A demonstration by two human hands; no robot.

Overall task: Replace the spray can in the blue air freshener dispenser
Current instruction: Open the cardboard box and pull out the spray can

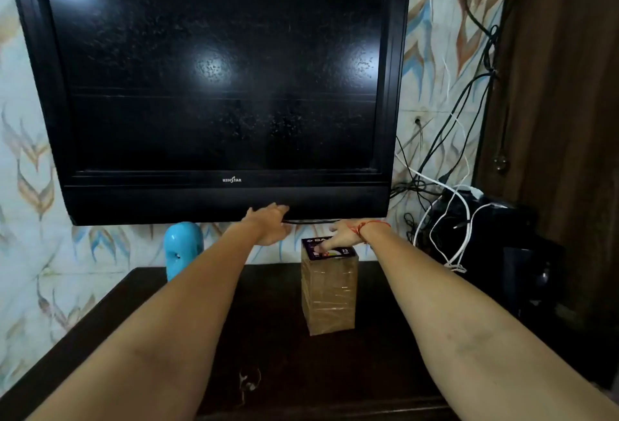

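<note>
Bare, both hands reach forward: the left hand (pixel 269 224) is spread wide and empty, the right hand (pixel 341 236) rests fingers-down on the one taped box (pixel 329 290). Left of that box, the single blue dispenser (pixel 182 248) stands on the table (pixel 284 370), closed and untouched. Nothing seems begun; no spray can shows.

Both bare arms stretch forward, the left hand (pixel 268 224) open with fingers spread, the right hand (pixel 341 236) bent downward, fingers loose.
</note>
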